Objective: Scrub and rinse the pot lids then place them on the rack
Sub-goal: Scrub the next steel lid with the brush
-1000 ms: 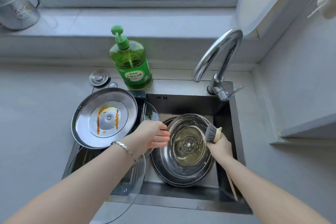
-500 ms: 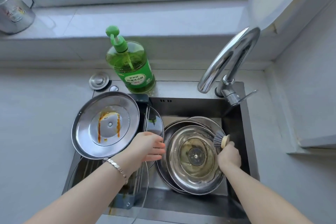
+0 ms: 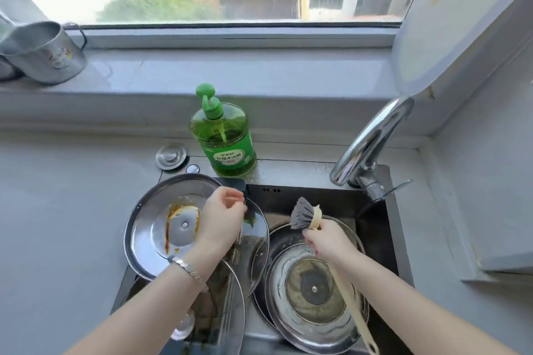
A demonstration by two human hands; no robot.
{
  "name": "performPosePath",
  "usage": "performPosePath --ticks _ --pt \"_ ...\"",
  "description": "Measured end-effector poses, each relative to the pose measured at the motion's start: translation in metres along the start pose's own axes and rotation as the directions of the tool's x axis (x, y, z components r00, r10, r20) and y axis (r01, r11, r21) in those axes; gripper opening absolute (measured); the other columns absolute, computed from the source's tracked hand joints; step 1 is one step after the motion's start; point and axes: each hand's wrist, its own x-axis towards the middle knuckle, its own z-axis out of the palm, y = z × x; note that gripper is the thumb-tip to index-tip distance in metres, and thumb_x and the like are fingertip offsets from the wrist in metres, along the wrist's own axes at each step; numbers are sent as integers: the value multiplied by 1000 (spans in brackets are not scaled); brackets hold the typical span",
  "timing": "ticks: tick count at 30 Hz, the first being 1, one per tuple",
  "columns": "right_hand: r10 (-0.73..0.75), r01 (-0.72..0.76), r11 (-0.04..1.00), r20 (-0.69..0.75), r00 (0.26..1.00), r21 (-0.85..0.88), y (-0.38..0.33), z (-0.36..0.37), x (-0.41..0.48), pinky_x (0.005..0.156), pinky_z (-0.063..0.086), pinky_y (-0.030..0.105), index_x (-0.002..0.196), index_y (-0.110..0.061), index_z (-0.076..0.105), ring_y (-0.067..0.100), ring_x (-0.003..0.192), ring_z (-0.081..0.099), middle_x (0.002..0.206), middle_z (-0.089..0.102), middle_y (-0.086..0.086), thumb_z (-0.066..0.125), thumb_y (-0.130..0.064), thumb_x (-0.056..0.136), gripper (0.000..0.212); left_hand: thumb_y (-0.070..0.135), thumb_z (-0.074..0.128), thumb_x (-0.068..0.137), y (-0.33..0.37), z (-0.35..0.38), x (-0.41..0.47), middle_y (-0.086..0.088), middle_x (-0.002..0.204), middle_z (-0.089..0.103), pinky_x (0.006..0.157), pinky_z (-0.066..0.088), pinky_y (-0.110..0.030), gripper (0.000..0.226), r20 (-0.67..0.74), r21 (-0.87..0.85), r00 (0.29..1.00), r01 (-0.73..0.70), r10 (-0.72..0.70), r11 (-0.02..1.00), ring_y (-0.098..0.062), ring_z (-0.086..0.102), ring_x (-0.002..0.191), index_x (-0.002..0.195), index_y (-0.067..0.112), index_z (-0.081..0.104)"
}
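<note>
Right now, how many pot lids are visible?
5: stained steel lid, left; upper glass lid and lower glass lid beneath left arm; soapy steel lid atop bottom steel lid in sink. Others may hide.

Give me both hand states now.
Left hand: fingers curled near the glass lid rim; grip cannot be told.
Right hand: grips the dish brush.

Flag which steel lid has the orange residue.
The left steel lid, propped over the sink's left edge: orange streaks ring its centre disc. The steel lid in the basin, under the brush, shows only greyish film.
</note>
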Motion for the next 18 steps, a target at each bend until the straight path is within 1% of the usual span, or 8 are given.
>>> performPosePath --ticks 2,4,6,7,9,12,15,18 --pt "-53 40 991 96 994 127 -37 8 -11 44 29 22 68 -11 49 12 48 38 61 50 4 49 -3 88 22 3 50 90 22 -20 14 -3 107 63 86 45 -31 18 -114 163 949 -273 293 948 -19 58 100 102 15 56" --pt "-103 51 961 178 979 274 -74 17 -20 40 25 19 75 -10 46 10 43 35 59 46 4 50 -5 90 16 3 50 90 48 -38 34 -4 130 54 105 35 -34 28 -118 285 824 -507 555 813 -20 45 124 116 13 55" --pt "-120 1 909 259 958 416 -105 25 -23 37 24 18 80 -11 43 9 37 33 58 43 2 48 -12 92 13 7 48 93 74 -50 58 -2 146 40 116 14 -33 32 -58 373 730 -617 681 693 -20 19 143 125 12 53" --pt "-107 -53 885 312 944 463 -119 29 -25 35 23 17 80 -11 42 8 35 32 59 43 2 45 -18 93 15 10 45 96 87 -55 69 -1 149 35 116 10 -33 33 -20 398 721 -630 693 667 -18 11 145 128 13 51" --pt "-71 -161 845 404 912 511 -142 36 -23 32 20 15 74 -10 42 7 34 28 58 42 0 39 -31 93 28 19 38 100 108 -62 94 0 152 33 116 10 -33 35 50 418 760 -605 648 678 -15 8 146 132 15 50" --pt "-36 -187 860 422 906 475 -164 49 -11 33 16 14 68 -12 45 6 34 26 55 41 -1 32 -51 93 48 30 32 101 127 -70 124 -3 148 39 112 22 -33 38 201 512 843 -524 499 680 -15 22 143 131 18 53" --pt "-9 -196 844 379 925 500 -177 61 1 32 16 12 78 -12 50 6 33 25 56 40 0 31 -57 94 52 36 34 101 131 -73 140 -4 126 59 97 38 -32 37 323 581 871 -492 371 649 -21 50 120 124 17 57" --pt "-4 -186 832 341 940 523 -189 65 13 33 14 12 80 -12 51 6 32 23 53 39 0 31 -54 96 49 33 32 102 127 -70 148 -3 101 59 81 38 -28 33 383 575 855 -517 349 634 -21 53 97 114 13 56"
